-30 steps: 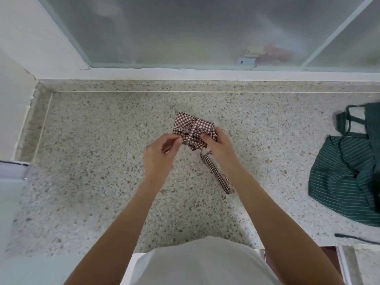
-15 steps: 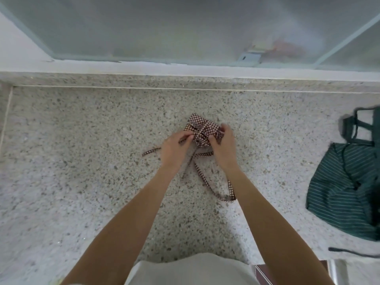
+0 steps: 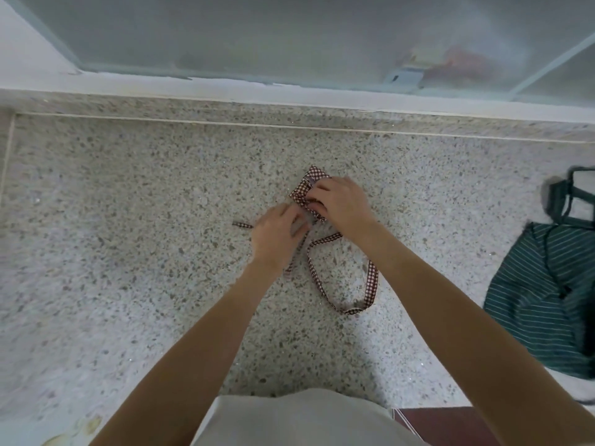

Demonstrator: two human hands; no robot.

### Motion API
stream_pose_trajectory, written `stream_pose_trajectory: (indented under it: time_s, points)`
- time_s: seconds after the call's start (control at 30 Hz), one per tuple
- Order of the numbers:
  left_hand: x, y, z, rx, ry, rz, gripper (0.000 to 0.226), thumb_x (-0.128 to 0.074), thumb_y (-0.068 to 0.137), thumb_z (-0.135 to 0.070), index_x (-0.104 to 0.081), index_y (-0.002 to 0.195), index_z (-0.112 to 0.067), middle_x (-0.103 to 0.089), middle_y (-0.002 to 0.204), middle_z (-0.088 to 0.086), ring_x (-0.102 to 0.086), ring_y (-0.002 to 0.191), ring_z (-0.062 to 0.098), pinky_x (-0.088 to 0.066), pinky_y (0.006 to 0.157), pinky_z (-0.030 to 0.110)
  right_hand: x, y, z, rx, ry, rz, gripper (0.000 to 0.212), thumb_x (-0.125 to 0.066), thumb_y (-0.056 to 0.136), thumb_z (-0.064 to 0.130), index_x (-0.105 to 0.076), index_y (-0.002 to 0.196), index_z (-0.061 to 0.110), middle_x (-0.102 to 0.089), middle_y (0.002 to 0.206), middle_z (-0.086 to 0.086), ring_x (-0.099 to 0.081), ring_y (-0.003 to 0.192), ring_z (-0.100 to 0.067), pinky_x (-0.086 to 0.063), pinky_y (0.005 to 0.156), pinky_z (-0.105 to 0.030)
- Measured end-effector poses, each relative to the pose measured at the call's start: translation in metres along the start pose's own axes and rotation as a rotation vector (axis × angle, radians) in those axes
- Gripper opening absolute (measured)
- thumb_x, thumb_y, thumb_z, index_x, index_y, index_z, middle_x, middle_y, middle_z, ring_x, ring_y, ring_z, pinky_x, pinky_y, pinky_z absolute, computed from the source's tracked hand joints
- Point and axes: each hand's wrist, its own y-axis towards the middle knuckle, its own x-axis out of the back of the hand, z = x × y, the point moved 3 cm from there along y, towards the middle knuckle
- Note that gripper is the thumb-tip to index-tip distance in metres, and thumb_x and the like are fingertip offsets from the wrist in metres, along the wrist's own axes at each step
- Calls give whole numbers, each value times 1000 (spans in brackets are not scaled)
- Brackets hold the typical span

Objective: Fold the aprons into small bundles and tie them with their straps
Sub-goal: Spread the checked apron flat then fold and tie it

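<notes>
While right hand (image 3: 341, 204) grips bundle (image 3: 306, 189) (checked) — left hand (image 3: 277, 238) blurred.

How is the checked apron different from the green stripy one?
The checked apron is red and white; the green striped apron is dark green with thin pale lines. The checked apron is folded into a small bundle; the green striped apron lies loose and spread out. The right hand holds the checked apron; no hand touches the green striped apron. Both lie on the speckled counter.

Left hand (image 3: 277, 237) blurred, fingers extended; right hand (image 3: 340, 201) curled, gripping.
</notes>
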Motion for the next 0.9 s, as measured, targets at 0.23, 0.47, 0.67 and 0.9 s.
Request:
stream_pose_trajectory:
  time_s: [0.23, 0.47, 0.67, 0.9]
  points:
    - [-9, -1, 5, 38, 256, 240, 30, -52, 92, -36, -63, 112, -17, -49, 120, -1, -42, 113, 20, -38, 95, 32, -2, 9, 17, 321, -222, 124, 20, -79, 56, -1, -67, 70, 9, -63, 84, -7, -57, 84, -22, -51, 71, -28]
    - [13, 11, 35, 20, 361, 153, 36, -41, 98, -31, -51, 124, -8, -46, 127, 5, -40, 117, 22, -35, 97, 34, -12, 6, 7, 105, -137, 211, 17, -69, 75, -5, -66, 90, 3, -65, 86, -15, -63, 82, -31, -53, 65, -34]
    - [25, 25, 25, -22, 330, 42, 24, -39, 100, -25, -52, 108, -6, -55, 109, 10, -48, 100, 26, -36, 88, 34, -16, 18, 12, -179, 172, 284, 18, -46, 97, 20, -56, 100, 5, -63, 93, -11, -56, 81, -23, -40, 67, -31]
    - [46, 50, 11, 102, -260, 81, 16, -54, 93, -31, -58, 99, -16, -68, 89, -2, -63, 82, 14, -48, 84, 24, -19, 19, 25, -258, 465, 285, 26, -59, 91, 26, -63, 106, 5, -68, 96, -8, -59, 82, -18, -47, 80, -33]
